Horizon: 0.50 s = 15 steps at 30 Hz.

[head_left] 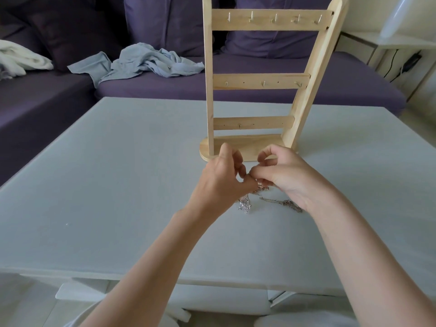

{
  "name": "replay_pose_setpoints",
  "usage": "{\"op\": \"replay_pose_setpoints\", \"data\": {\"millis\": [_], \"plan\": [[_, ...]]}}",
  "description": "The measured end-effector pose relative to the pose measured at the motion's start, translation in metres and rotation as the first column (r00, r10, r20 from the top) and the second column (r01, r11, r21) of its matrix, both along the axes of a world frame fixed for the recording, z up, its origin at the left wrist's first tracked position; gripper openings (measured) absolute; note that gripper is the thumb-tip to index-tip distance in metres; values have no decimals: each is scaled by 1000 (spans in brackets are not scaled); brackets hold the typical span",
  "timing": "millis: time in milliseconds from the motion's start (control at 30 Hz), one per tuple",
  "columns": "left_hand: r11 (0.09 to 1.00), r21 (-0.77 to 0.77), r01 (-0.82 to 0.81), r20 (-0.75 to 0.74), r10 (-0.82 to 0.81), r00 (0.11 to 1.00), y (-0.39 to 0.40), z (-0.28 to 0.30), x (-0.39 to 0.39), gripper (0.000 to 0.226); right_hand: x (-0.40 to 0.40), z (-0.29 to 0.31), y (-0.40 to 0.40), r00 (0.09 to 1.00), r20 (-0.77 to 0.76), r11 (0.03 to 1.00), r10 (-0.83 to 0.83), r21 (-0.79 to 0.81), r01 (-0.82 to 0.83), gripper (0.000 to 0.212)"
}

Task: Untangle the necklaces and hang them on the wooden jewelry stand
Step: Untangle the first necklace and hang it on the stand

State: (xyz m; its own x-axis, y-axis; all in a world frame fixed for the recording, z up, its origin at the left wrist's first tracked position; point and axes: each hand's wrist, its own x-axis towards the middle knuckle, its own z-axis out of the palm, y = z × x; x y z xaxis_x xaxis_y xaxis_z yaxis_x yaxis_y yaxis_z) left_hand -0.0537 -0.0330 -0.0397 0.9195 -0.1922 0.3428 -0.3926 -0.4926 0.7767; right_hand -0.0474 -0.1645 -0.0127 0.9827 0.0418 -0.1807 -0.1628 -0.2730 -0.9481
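Head view, left to right: a white blanket [21,59] and a crumpled pale blue cloth [144,61] lie on the purple sofa [330,76] behind the pale grey surface [94,173]. The left hand [221,178] and the right hand [280,175] meet just in front of the stand's base, each grip pinched on the silver necklaces [254,197], probably to tease a knot apart. The rest of the tangle trails onto the surface beneath the wrists. The wooden jewelry stand [259,79] stands upright just beyond, its hooks bare, so no necklace is hung yet. A white shelf [401,41] sits at far right.
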Motion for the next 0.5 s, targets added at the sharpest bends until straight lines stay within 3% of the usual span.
{"op": "replay_pose_setpoints", "data": {"millis": [200, 267, 333, 433, 500], "plan": [[922, -378, -86, -226, -2, 974, -6, 7, 2, 30, 1, 0, 1, 998, -27, 952, -61, 300, 67, 29], [895, -437, -92, -253, -24, 967, -7, 8, 3, 30, 2, 0, 0, 997, -35, 936, -71, 343, 79, 30], [936, -344, -73, -200, 3, 980, -5, 8, 4, 32, 3, -1, 1, 997, -30, 947, -75, 312, 81, 29], [997, -73, 23, -78, -29, 997, -3, 7, 3, 34, 2, -6, 1, 999, 1, 993, -54, 103, 54, 30], [997, 26, 70, -53, -69, 996, -2, 7, 1, 37, 1, -6, 1, 1000, 8, 1000, -20, 10, 20, 31]]}}
